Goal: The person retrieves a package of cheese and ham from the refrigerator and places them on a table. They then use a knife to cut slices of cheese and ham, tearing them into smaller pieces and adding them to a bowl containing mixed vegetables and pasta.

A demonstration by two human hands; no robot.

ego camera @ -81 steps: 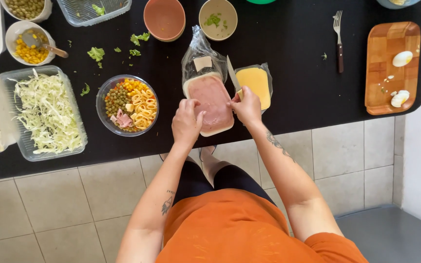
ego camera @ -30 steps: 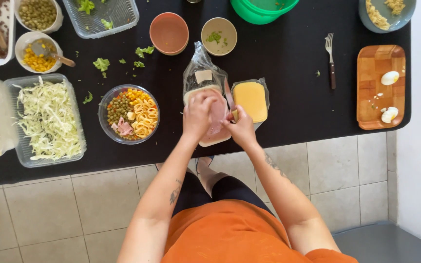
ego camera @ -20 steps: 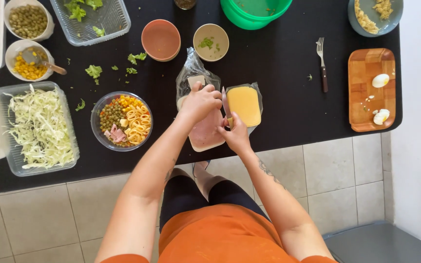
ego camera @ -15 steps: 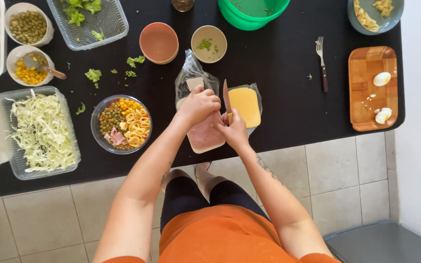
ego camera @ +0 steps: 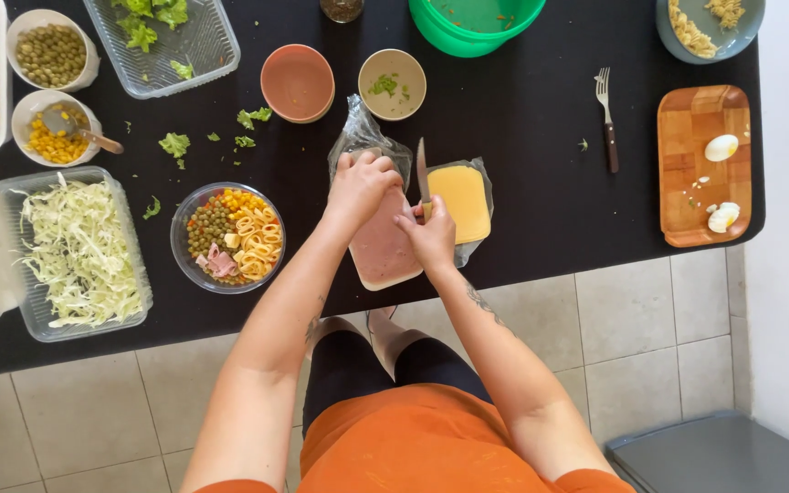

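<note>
A tray of pink sliced ham [ego camera: 382,253] lies at the front of the black counter [ego camera: 522,173], part of its clear wrap [ego camera: 361,135] peeled back. My left hand [ego camera: 359,185] presses down on the far end of the ham. A knife [ego camera: 422,173] is gripped in my right hand [ego camera: 431,236], blade pointing away from me along the ham's right edge. Just right of the knife sits a pack of yellow sliced cheese [ego camera: 459,202].
A glass bowl of peas, pasta and ham [ego camera: 229,236] stands left of my arm. Further left are shredded cabbage [ego camera: 77,249], corn [ego camera: 55,140], peas [ego camera: 50,57] and lettuce [ego camera: 162,36]. A fork [ego camera: 607,119] and a wooden board with egg [ego camera: 705,164] lie right.
My left hand moved up from the middle of the ham to its far end. The knife has come up in my right hand beside the ham. The view shifted slightly.
</note>
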